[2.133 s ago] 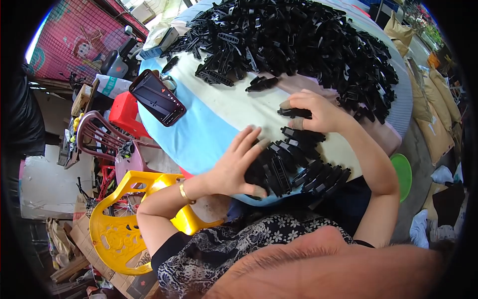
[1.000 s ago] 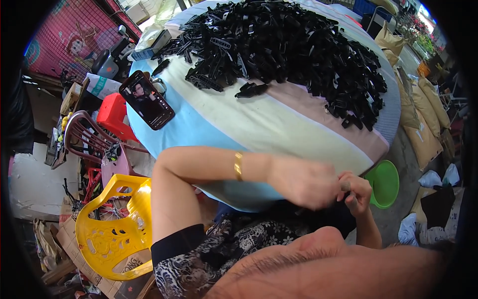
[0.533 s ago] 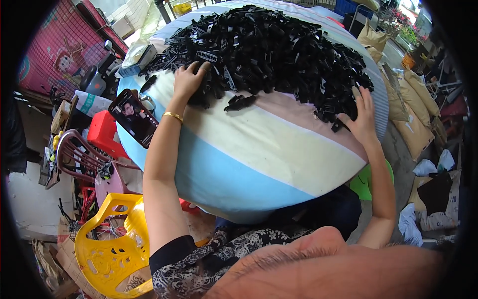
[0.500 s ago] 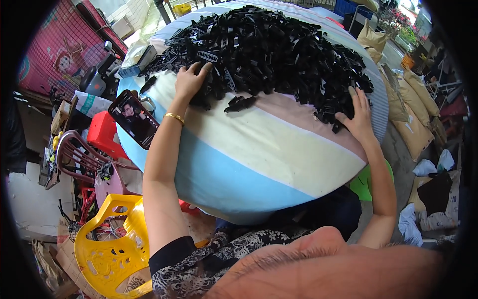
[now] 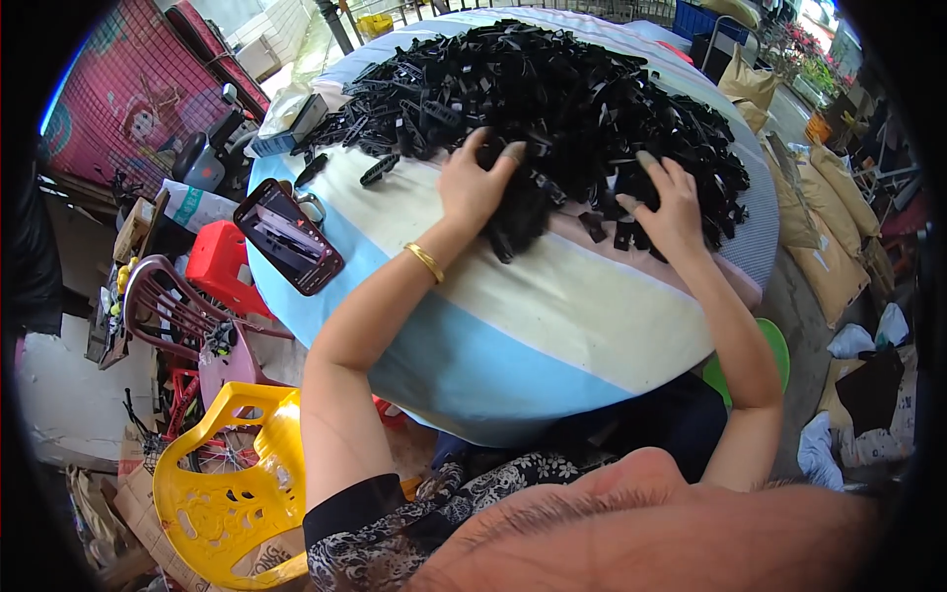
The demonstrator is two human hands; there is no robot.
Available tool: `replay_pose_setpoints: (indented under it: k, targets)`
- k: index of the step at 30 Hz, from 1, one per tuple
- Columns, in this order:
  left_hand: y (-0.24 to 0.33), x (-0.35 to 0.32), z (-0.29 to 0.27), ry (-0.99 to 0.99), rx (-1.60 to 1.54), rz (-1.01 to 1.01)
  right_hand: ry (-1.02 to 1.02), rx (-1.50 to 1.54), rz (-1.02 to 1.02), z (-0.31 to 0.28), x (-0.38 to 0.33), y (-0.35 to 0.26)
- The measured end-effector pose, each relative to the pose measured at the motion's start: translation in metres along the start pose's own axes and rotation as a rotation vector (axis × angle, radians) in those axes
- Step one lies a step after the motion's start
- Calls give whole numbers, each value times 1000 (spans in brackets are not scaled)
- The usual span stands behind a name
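Note:
A large heap of small black plastic pieces (image 5: pixel 552 89), slotted and clip-like, covers the far part of a round table. At the heap's near edge is my left hand (image 5: pixel 472 187), wearing a gold bangle, with thumb and fingers apart against the pieces. Blurred black pieces lie just right of it. My right hand (image 5: pixel 673 207) rests at the near right edge of the heap, its fingers spread over the pieces. Neither hand visibly grips a piece, though some fingertips are lost in the black. One loose piece (image 5: pixel 380 170) lies on the striped tablecloth (image 5: pixel 533 306), left of my left hand.
At the table's left stand a lit phone (image 5: pixel 288 237) and a tissue box (image 5: pixel 291 123). A yellow plastic chair (image 5: pixel 232 483) and a red stool (image 5: pixel 225 266) are on the left. Brown sacks (image 5: pixel 829 266) line the right, and a green stool (image 5: pixel 769 360) sits below the table edge.
My left hand has moved right along the heap's near edge, and pieces near it have shifted. My right hand has moved left, toward it. The phone's picture has changed.

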State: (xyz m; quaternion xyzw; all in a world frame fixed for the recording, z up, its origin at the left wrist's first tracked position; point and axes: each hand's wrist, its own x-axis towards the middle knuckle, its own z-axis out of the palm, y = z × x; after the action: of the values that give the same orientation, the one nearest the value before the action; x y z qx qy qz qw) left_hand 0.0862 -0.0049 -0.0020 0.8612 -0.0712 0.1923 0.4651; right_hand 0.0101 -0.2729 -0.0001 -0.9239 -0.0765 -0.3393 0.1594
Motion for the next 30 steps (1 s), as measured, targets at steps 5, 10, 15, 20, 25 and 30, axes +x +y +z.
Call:
replay_pose_setpoints:
  k: [5,10,15,20,25,30]
  targets:
    - [40,-23,31,119,53,219,-48,21,-11,6,4,-25]
    - [56,-34,60,39,153,315,-57,-3,-2,3,5,-17]
    - [59,-25,62,70,300,477,48,-75,-109,-18,7,-8]
    - [81,-32,28,39,277,735,-1,-103,-128,-38,2,-5]
    - [76,-93,-7,-533,116,1111,-214,-75,56,-59,-16,-20]
    - [69,-119,-2,-701,251,1072,-472,51,34,-79,-45,-36]
